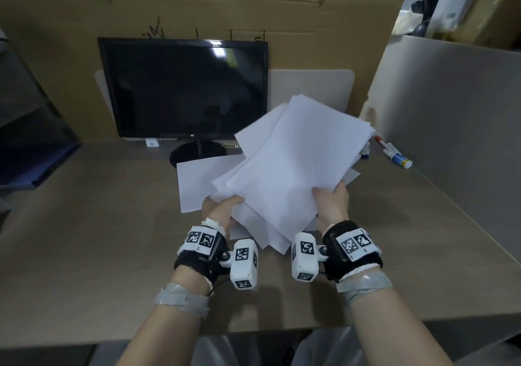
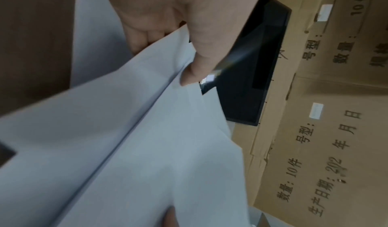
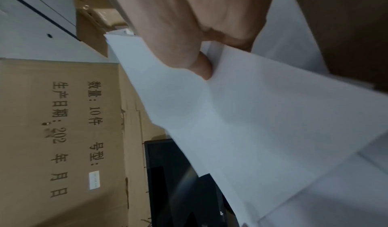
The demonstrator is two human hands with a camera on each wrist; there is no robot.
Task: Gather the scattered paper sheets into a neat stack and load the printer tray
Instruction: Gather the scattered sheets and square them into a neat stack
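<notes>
A loose, uneven bundle of white paper sheets [image 1: 293,165] is lifted above the desk, fanned and tilted to the upper right. My left hand [image 1: 222,210] grips its near left edge, thumb on top [image 2: 195,61], fingers under the sheets [image 2: 151,81]. My right hand [image 1: 331,205] grips the near right edge, thumb on top of the paper [image 3: 262,114]. One more sheet [image 1: 197,185] lies flat on the desk under the bundle's left side. No printer tray can be seen.
A black monitor [image 1: 186,86] stands at the back of the wooden desk [image 1: 98,224]. Markers and a glue stick [image 1: 394,154] lie at the right by a grey partition [image 1: 451,129]. Cardboard [image 1: 310,41] lines the back. A dark shelf unit [image 1: 31,140] stands at the left.
</notes>
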